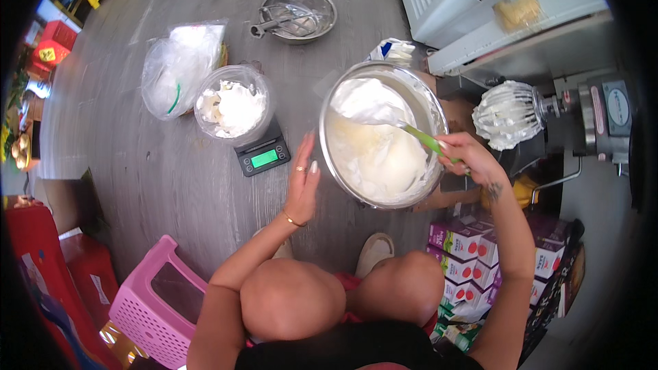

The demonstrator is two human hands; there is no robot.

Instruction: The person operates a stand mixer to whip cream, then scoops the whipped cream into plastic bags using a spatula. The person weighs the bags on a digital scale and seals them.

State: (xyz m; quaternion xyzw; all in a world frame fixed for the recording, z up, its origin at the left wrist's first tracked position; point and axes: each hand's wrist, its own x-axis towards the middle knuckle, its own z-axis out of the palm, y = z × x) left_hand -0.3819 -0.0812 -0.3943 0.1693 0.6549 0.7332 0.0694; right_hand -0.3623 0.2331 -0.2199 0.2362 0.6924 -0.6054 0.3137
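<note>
My right hand (470, 156) grips the green handle of a spatula (424, 139), whose cream-covered blade rests in white cream (383, 146) inside a large steel mixing bowl (324, 156). Beside the bowl's left rim, my left hand (302, 185) is held upright with nothing in it; whether it touches the rim is unclear. Further left, a clear plastic tub (203, 126) holds more white cream. It stands on a black digital scale (263, 156) with a lit green display.
A cream-coated whisk (509, 115) hangs from a stand mixer (596, 118) at right. A steel bowl (331, 15) with a beater lies beyond. Plastic bags (177, 69) sit behind the tub. A pink stool (154, 308) is at lower left, milk cartons (462, 267) at lower right.
</note>
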